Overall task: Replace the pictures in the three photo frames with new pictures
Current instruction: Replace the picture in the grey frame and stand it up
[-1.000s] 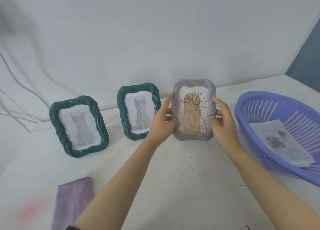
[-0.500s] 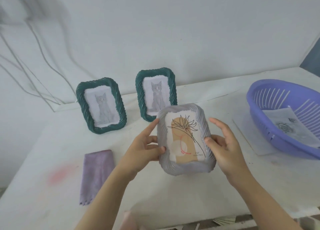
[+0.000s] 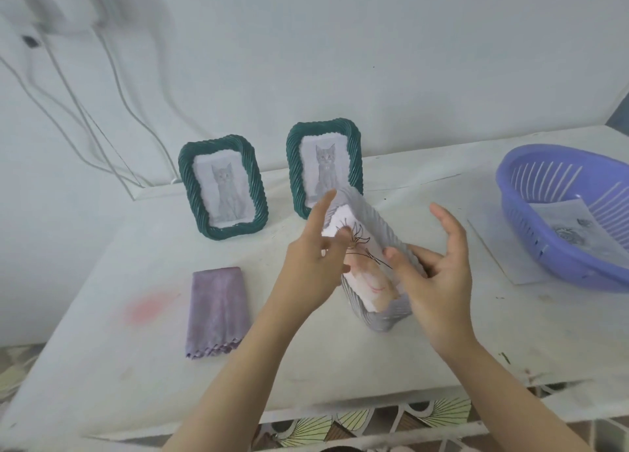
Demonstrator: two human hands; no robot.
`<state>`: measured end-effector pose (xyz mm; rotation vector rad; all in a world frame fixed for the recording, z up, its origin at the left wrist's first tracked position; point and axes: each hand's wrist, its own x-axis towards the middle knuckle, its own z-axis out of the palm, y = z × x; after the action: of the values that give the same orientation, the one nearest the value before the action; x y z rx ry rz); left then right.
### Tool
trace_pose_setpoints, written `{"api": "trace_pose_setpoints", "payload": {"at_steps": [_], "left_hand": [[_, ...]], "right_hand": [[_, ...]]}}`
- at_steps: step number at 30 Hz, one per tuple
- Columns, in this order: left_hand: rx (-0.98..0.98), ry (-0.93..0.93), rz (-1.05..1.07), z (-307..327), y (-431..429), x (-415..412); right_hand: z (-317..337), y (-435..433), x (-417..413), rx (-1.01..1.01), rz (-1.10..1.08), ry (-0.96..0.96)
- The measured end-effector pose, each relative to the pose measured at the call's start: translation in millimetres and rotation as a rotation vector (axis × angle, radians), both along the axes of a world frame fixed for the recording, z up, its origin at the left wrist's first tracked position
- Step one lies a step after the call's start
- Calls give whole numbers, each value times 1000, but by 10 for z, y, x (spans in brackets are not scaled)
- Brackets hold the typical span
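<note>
I hold a grey woven photo frame (image 3: 386, 312) above the white table, tilted and turned edge-on to the right, with a line-drawn flower picture (image 3: 369, 271) showing in it. My left hand (image 3: 315, 264) grips its left side, thumb on the picture. My right hand (image 3: 432, 274) holds its right edge with the thumb in front and the fingers spread behind. Two green woven frames (image 3: 223, 188) (image 3: 324, 167), each with a grey cat picture, stand upright at the back by the wall.
A purple plastic basket (image 3: 544, 247) at the right holds a printed sheet (image 3: 575, 237) and sits on a white sheet (image 3: 500, 247). A folded purple cloth (image 3: 216, 310) lies at the left. Cables hang on the wall. The table's front edge is near me.
I have drawn the grey frame from beside the cat frames toward me, then lowered and twisted it edge-on. The view has pulled back and tipped down.
</note>
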<state>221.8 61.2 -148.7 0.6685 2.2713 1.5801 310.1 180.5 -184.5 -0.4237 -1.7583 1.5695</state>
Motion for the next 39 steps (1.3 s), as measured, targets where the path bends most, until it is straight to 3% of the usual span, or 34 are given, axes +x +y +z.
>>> {"api": "trace_pose_setpoints", "payload": {"at_steps": [7, 9, 14, 17, 21, 27, 32, 39], "left_hand": [[-129, 46, 139, 178, 2, -60], [-122, 27, 151, 173, -71, -88], [-69, -51, 131, 43, -279, -124], [-15, -86, 84, -106, -402, -157], [81, -159, 19, -281, -485, -164], [89, -243, 39, -563, -532, -176], [-67, -157, 156, -808, -604, -192], [-264, 194, 214, -828, -520, -128]], "right_hand": [[115, -195, 110, 306, 265, -27], [139, -189, 140, 315, 247, -21], [195, -20, 186, -92, 61, 77], [48, 151, 120, -133, -35, -67], [-283, 232, 17, -64, 60, -348], [-497, 182, 0, 66, 35, -403], [-555, 213, -52, 125, 49, -420], [-639, 213, -83, 247, 95, -429]]}}
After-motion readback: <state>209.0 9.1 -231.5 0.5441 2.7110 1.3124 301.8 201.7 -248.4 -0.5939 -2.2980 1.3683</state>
